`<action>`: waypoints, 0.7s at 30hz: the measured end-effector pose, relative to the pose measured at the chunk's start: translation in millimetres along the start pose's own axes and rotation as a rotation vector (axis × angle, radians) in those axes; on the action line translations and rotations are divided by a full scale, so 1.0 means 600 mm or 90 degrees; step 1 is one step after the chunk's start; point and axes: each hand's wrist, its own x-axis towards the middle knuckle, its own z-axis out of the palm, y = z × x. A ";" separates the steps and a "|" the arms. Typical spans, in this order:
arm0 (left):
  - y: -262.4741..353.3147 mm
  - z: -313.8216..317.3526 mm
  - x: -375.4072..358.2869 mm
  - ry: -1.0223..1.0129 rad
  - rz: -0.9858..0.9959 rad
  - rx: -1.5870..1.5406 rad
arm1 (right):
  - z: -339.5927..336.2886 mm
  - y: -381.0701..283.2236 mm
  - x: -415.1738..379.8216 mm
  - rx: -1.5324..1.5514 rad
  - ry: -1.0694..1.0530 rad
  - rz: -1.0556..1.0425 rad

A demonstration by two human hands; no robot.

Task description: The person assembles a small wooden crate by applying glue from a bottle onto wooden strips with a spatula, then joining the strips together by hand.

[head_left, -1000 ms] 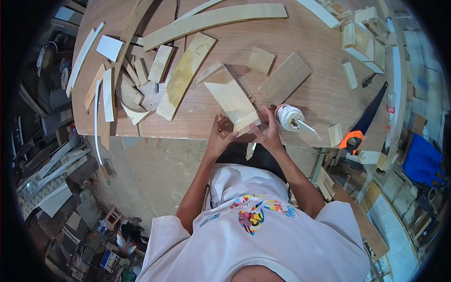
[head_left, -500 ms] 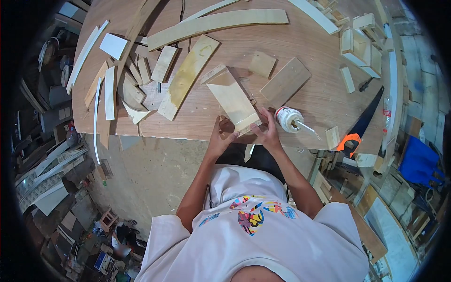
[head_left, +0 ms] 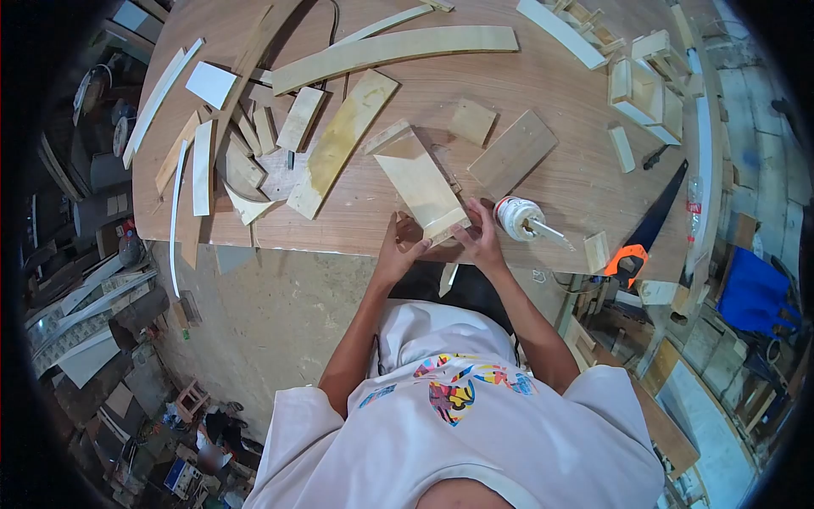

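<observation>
Close to the table's front edge lies a small wooden assembly (head_left: 417, 182), a flat board with a strip across each end. At its near end, my left hand (head_left: 399, 252) grips the left corner with thumb and fingers. On the right corner of that same end is my right hand (head_left: 481, 240), its thumb on the strip and its fingers along the side. Just right of my right hand stands a white glue bottle (head_left: 517, 217) with a stick in its top. Beyond it rest a rectangular board (head_left: 513, 153) and a small square wood piece (head_left: 472, 121).
A handsaw with an orange handle (head_left: 627, 260) lies at the table's right. Open wooden boxes (head_left: 646, 93) stand at the far right. A long curved plank (head_left: 394, 55) and a stained board (head_left: 342, 144) lie across the table (head_left: 305, 236), with several offcuts at left.
Both hands stay on the near end of the wooden assembly, with barely any movement. The whole view has shifted slightly.
</observation>
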 end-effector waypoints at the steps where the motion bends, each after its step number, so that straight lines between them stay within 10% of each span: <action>1: 0.000 0.000 0.000 0.001 0.003 -0.006 | 0.000 0.001 0.000 -0.005 0.001 0.000; 21: -0.003 -0.033 0.049 0.034 -0.089 -0.286 | 0.008 -0.149 0.097 -0.197 0.002 -0.198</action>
